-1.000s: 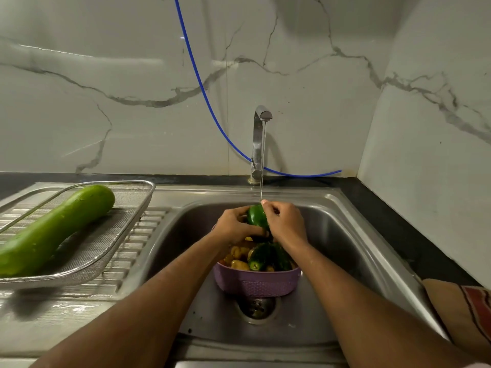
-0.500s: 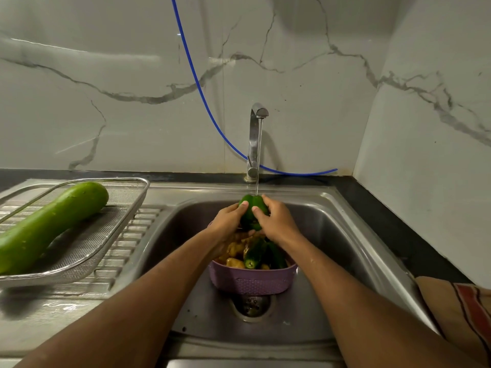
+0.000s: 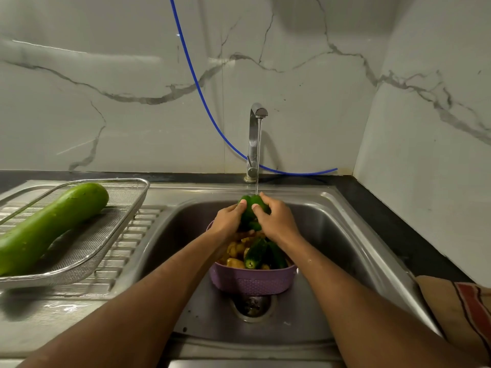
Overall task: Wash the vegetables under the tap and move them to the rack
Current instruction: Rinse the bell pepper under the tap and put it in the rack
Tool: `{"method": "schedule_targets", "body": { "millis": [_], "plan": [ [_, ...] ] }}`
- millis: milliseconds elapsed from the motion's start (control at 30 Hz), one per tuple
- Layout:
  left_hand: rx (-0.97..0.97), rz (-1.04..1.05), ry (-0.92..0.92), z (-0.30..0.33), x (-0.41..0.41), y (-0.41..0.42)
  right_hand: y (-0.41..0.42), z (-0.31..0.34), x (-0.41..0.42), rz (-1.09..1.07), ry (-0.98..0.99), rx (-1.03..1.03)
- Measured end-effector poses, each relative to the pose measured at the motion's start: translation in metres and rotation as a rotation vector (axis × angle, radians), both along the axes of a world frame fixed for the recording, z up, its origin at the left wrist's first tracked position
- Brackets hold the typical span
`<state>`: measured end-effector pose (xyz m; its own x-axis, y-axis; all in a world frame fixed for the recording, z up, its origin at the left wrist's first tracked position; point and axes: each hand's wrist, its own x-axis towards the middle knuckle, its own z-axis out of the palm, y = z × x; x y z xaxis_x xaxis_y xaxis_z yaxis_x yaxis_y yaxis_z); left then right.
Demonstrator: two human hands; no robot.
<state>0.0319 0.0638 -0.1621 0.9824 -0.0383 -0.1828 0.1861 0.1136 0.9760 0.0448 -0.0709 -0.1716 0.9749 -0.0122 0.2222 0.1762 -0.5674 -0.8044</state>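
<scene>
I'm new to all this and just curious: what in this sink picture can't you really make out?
- Green vegetable, head view: both hands cover most of it.
- Purple basket contents: hands and forearms hide the far part.
- Bottle gourd: cut off by the left edge.
- Striped cloth: cut off at right.

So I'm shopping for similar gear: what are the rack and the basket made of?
Rack: looks like metal, a shiny wire rim around fine grey mesh, probably stainless steel. Basket: likely plastic, matte purple with a moulded woven pattern.
</scene>
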Motion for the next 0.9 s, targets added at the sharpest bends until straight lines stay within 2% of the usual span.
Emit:
{"method": "schedule_targets", "body": {
  "millis": [100,167,400,500,700,900],
  "plan": [
    [-0.007,-0.003,-0.009,0.002,-0.002,-0.006,0.000,-0.001,-0.002,-0.142,-0.154,-0.085],
    [0.002,-0.002,-0.018,0.002,-0.001,-0.006,0.002,-0.001,-0.003,-0.174,-0.198,-0.060],
    [-0.053,0.012,0.045,0.005,-0.002,0.002,-0.001,0.003,-0.004,0.027,-0.117,-0.123],
    [-0.124,0.029,0.083,0.008,-0.001,0.001,-0.002,0.000,-0.004,0.071,-0.160,-0.136],
    [-0.140,-0.053,0.190,0.014,-0.006,0.003,-0.008,0.002,-0.005,0.042,-0.299,-0.221],
    [-0.098,-0.061,0.249,0.014,-0.005,0.011,-0.008,0.006,-0.003,0.149,-0.145,-0.321]
  ]
}}
